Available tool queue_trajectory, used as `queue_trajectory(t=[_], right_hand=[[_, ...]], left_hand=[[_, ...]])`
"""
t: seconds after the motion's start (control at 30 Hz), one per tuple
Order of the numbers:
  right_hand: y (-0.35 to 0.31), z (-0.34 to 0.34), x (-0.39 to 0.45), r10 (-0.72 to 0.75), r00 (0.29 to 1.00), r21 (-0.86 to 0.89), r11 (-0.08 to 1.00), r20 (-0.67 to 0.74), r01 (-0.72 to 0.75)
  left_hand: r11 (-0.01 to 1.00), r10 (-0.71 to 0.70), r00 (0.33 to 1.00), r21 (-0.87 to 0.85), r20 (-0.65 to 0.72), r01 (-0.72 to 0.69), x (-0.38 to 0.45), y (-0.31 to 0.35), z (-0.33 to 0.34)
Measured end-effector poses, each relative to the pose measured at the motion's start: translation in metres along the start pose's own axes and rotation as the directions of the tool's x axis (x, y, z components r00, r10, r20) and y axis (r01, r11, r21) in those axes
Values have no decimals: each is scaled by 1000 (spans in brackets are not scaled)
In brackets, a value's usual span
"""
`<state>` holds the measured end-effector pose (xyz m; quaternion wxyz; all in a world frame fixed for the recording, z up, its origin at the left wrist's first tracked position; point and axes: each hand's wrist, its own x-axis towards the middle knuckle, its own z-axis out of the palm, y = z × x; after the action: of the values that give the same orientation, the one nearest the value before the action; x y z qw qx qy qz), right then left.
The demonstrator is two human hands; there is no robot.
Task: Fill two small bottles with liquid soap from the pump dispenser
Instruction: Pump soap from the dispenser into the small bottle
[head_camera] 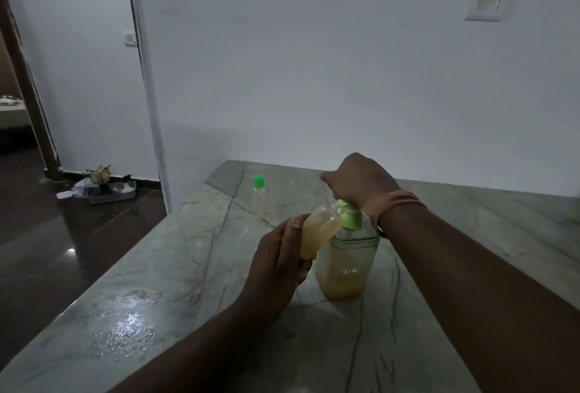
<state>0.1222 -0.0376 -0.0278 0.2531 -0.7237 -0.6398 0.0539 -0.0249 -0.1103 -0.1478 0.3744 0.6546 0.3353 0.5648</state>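
Note:
A clear pump dispenser (346, 264) with a green pump head and a little yellow soap at its bottom stands on the grey marble counter (175, 292). My right hand (357, 182) rests closed on top of the pump head. My left hand (282, 254) holds a small uncapped bottle (320, 231), tilted, its mouth against the pump's nozzle; it is mostly full of yellowish soap. A second small bottle (258, 196) with a green cap stands upright farther back on the counter, away from both hands, with a little liquid at its bottom.
The counter's left edge drops to a dark glossy floor. A white wall runs behind the counter. On the floor by the doorway lies a tray (110, 193) with small items. A wet shiny patch (128, 323) marks the counter near the front left.

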Motion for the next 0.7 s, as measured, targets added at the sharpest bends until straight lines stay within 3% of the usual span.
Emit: queue_trajectory(t=[0.3, 0.43, 0.7], right_hand=[[-9, -11, -5, -42, 999, -131, 990, 7, 43], [-4, -2, -5, -45, 997, -43, 998, -68, 42], [-4, -3, -5, -25, 999, -13, 1000, 21, 26]], left_hand=[[999, -6, 1000, 36, -6, 6, -3, 1, 0], [999, -7, 1000, 41, -7, 7, 0, 0, -1], [999, -4, 1000, 38, -7, 5, -4, 3, -1]])
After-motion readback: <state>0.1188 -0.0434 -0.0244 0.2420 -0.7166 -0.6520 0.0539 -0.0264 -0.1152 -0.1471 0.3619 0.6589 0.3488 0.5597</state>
